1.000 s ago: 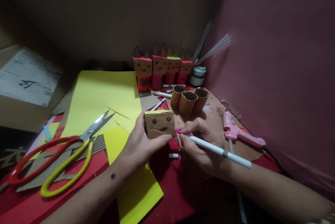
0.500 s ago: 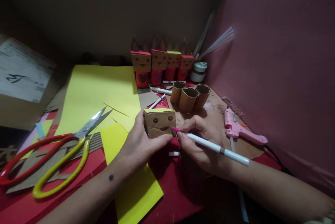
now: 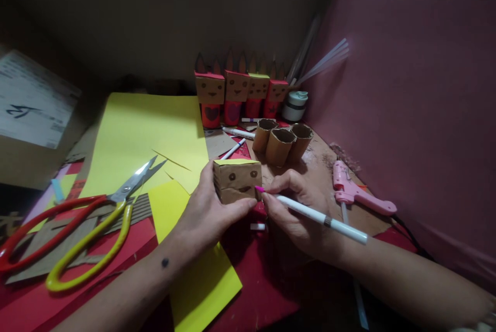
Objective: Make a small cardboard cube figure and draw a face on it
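A small cardboard box (image 3: 237, 183) with a yellow top and a drawn face of two eyes and a mouth is held in my left hand (image 3: 209, 208), the thumb along its lower edge. My right hand (image 3: 296, 210) pinches a white marker pen (image 3: 313, 214). Its pink tip lies at the right side of the box's face, by the mouth; whether it touches cannot be made out. Below the box, a short white pen cap (image 3: 258, 227) rests on the red surface.
Open scissors (image 3: 104, 218) lie left over yellow paper (image 3: 151, 130) and cardboard scraps. Three cardboard tubes (image 3: 279, 147) stand beyond my right hand, a pink glue gun (image 3: 358, 192) to the right. Behind, several box-headed figures (image 3: 212, 96) stand beside a pale jar (image 3: 295, 106).
The pen tip has moved slightly up and left against the box's face. Both hands keep their grips, and the view has shifted very slightly.
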A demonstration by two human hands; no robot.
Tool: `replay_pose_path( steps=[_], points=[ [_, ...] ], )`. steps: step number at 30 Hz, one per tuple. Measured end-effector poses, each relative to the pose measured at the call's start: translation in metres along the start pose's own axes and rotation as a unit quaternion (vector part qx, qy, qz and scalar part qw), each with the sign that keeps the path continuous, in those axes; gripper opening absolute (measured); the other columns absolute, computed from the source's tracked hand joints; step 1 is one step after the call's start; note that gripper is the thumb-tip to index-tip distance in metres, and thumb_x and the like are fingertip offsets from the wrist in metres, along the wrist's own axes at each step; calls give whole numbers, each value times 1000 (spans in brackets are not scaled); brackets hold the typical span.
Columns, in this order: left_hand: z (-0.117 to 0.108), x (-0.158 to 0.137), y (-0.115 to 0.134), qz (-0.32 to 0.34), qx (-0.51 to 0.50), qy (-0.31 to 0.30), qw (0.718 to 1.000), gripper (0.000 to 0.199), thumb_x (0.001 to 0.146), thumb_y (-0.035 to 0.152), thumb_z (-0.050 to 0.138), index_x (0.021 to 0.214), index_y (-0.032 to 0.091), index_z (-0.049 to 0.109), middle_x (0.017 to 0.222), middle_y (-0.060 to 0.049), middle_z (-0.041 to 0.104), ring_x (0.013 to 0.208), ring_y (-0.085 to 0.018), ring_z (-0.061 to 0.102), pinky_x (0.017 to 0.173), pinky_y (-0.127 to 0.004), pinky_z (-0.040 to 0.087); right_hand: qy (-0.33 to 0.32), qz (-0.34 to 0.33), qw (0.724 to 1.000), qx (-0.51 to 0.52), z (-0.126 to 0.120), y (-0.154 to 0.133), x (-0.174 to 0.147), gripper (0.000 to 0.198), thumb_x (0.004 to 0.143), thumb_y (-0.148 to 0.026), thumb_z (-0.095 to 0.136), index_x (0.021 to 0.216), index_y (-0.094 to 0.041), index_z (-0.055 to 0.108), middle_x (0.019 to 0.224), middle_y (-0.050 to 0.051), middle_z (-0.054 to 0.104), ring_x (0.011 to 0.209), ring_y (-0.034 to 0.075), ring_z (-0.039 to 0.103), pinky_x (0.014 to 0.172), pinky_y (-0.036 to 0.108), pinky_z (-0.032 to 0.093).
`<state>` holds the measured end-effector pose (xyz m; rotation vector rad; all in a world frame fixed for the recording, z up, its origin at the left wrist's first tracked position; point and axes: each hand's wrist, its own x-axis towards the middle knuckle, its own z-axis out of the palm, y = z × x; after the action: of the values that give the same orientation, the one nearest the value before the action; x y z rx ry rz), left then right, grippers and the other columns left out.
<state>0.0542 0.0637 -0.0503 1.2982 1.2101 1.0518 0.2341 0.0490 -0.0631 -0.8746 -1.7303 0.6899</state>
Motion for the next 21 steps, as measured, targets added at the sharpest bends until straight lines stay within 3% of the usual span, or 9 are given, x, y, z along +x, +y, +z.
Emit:
replay_pose_path(
  steps=[7,13,21],
  points=[
    [1,-1,2,-7,13,12,1000,73,66,33,86,127,18,47,107,-6,73,99,-26,71,82,-34,58,7,18,1000,17,2,6,-4,11,93,-19,61,94,-25,52,65,-7,52,47,7,47,45,19,38],
    [2,-3,5,-18,16,14,1000,76,64,33,86,129,19,48,106,-6,72,99,-28,71,82,-37,58,27,20,999,-42,0,-2,-2,8,91,-21,59,91,-23,51,71,-4,55,51,9,53,47,20,43],
    [4,-6,9,-27,4,14,1000,73,64,32,84,127,19,49,107,-6,72,101,-28,71,82,-36,58,28,7,997,-67,-1,-4,-3,10,88,-16,56,89,-23,49,66,-6,49,47,7,48,45,19,40]
  ],
)
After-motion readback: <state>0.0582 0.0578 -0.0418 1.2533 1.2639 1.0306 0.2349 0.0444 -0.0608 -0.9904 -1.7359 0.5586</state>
